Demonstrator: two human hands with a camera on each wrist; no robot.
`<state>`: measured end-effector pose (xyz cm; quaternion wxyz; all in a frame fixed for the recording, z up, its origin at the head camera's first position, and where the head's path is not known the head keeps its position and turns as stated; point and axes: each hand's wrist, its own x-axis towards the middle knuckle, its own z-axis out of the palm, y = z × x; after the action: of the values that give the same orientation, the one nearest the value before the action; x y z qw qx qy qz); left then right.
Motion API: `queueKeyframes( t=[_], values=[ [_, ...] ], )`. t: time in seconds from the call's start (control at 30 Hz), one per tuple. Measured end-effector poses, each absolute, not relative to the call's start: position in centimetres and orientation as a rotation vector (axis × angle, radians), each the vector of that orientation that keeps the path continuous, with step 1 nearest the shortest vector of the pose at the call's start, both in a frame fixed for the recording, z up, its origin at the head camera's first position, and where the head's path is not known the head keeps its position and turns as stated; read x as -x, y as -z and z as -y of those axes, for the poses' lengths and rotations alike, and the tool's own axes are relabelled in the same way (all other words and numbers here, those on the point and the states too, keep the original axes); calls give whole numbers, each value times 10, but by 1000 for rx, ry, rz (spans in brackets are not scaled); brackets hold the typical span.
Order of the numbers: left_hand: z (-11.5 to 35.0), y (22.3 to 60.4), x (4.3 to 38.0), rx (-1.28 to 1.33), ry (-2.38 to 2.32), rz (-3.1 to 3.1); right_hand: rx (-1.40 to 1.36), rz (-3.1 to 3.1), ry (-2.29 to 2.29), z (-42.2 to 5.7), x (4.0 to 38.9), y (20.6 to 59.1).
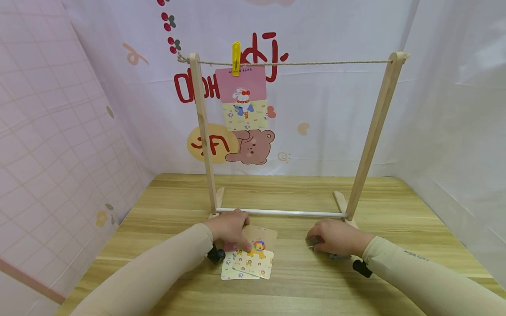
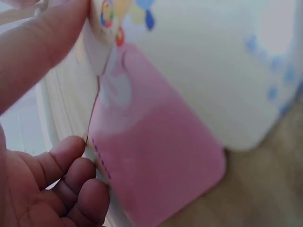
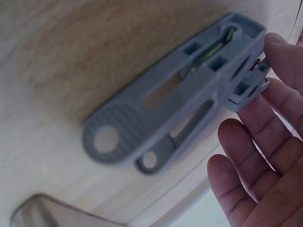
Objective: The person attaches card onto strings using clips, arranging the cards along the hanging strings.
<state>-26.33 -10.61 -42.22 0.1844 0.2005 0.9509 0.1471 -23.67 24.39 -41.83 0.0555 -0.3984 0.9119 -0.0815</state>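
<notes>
My left hand is over two overlapping cards on the table. Its thumb and forefinger pinch the left side of the beige lion card, while the other fingers curl beside the pink edge of the rabbit card underneath. To the right, my right hand is low over the table, pinching a grey clothespin between thumb and fingertips. A second grey clothespin lies right beside it, partly hidden under the hand in the head view.
A wooden frame stands behind the hands, with a white bar low across it. From its rope hangs a pink and yellow card, clipped by a yellow clothespin. Printed cloth walls surround the table.
</notes>
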Motion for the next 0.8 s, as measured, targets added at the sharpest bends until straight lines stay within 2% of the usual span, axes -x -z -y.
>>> queueKeyframes(
  t=[0.53, 0.8],
  values=[
    [102, 424, 269, -550, -425, -2672, 1223, -2762, 254, -244, 238, 419],
    [96, 415, 258, -449, -469, -2717, 1230, -2760, 252, -244, 238, 418]
  ],
)
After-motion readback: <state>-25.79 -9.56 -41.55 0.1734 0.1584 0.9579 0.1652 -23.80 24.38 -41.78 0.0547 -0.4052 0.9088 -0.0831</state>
